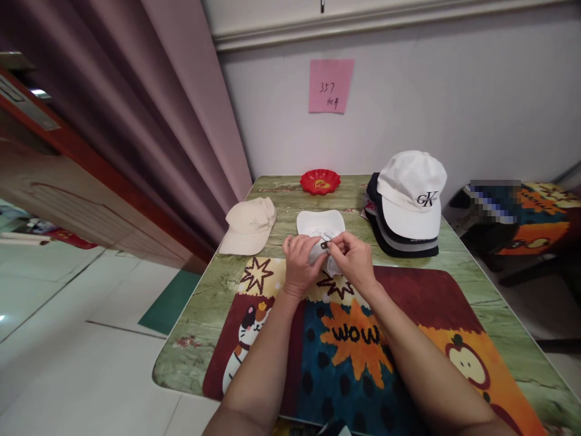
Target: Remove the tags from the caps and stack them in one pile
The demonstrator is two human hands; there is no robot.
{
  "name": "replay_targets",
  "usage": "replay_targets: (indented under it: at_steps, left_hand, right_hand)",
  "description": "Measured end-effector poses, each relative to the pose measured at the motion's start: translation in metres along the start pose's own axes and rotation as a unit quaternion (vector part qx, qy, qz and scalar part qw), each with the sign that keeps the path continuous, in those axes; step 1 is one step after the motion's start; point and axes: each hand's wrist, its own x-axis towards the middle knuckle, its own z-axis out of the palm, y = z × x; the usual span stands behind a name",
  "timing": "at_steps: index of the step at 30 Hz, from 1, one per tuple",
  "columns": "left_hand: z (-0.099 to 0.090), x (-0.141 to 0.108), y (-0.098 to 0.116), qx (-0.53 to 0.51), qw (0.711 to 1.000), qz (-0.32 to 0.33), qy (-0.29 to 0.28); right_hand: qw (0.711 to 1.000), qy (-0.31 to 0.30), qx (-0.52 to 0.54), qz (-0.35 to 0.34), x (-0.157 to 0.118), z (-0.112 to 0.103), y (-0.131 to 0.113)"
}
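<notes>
My left hand (299,261) and my right hand (351,259) meet over a white cap (320,225) that lies flat on the table (472,266), its brim pointing away from me toward 12 o'clock. My left hand is curled closed, bunching the back of the cap's cloth under the fingers. My right hand is pinched nearly closed, thumb and forefinger pressed on a small dark buckle (324,245) at the cap's rear strap; it is too small for me to say for sure what kind of fastener it is. The two hands touch each other at the fingertips.

The cap sits just past the far edge of a colourful cartoon mat (363,345) that covers the near part of the table, and my forearms lie across that mat.

At 10 o'clock from the white cap, near it but apart, lies a beige cap (249,224). At 2 o'clock stands a stack of caps (406,203), dark ones below and a white one with black letters on top. At 12 o'clock, close to the wall, rests a red dish (320,181). Higher up on the wall hangs a pink note (331,85), and a mauve curtain (149,109) falls at 10 o'clock beyond the table.
</notes>
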Motion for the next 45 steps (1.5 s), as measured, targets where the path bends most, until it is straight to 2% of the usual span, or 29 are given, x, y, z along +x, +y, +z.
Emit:
replay_targets:
  at_steps: [3, 5, 9, 14, 17, 20, 22, 25, 28, 29, 31, 36, 39, 45]
  left_hand:
    - [0.002, -0.003, 0.001, 0.053, 0.997, 0.028, 0.05]
    - [0.002, -0.003, 0.002, 0.081, 0.995, 0.035, 0.056]
    - [0.001, -0.003, 0.002, 0.098, 0.993, 0.034, 0.049]
    - [0.003, -0.003, -0.001, 0.03, 0.998, 0.04, 0.041]
    - [0.003, -0.002, -0.004, -0.022, 0.999, 0.008, 0.034]
    - [0.002, -0.001, -0.007, -0.09, 0.992, -0.083, 0.037]
    - [0.001, 0.0, -0.009, -0.161, 0.972, -0.169, 0.041]
    - [0.001, 0.001, -0.011, -0.314, 0.91, -0.269, 0.039]
    - [0.0, 0.003, -0.01, -0.421, 0.851, -0.311, 0.035]
    - [0.0, 0.003, -0.01, -0.436, 0.842, -0.314, 0.032]
    - [0.0, 0.003, -0.009, -0.438, 0.842, -0.314, 0.024]
    - [0.001, 0.003, -0.012, -0.349, 0.878, -0.324, 0.042]
    - [0.001, 0.004, -0.015, -0.306, 0.899, -0.305, 0.063]
    - [0.001, 0.006, -0.015, -0.316, 0.915, -0.247, 0.043]
  right_hand:
    - [0.996, 0.046, -0.064, -0.031, -0.005, 0.003, -0.006]
    - [0.997, 0.05, -0.053, -0.029, -0.007, 0.004, -0.008]
    - [1.0, 0.002, 0.022, -0.016, -0.008, 0.006, -0.011]
    - [0.995, -0.049, 0.086, 0.005, -0.007, 0.009, -0.008]
    - [0.977, -0.109, 0.175, 0.06, -0.002, 0.007, -0.001]
    - [0.939, -0.146, 0.271, 0.152, 0.005, 0.0, 0.005]
    - [0.907, -0.146, 0.326, 0.221, 0.01, -0.006, 0.007]
    - [0.868, -0.142, 0.383, 0.281, 0.016, -0.014, 0.008]
    - [0.846, -0.137, 0.415, 0.305, 0.018, -0.017, 0.007]
    - [0.841, -0.133, 0.422, 0.311, 0.018, -0.017, 0.005]
    - [0.835, -0.126, 0.43, 0.32, 0.017, -0.015, 0.003]
    - [0.858, -0.134, 0.392, 0.304, 0.015, -0.01, -0.001]
    - [0.876, -0.136, 0.366, 0.283, 0.015, -0.009, -0.001]
    - [0.928, -0.152, 0.274, 0.199, 0.012, -0.012, -0.003]
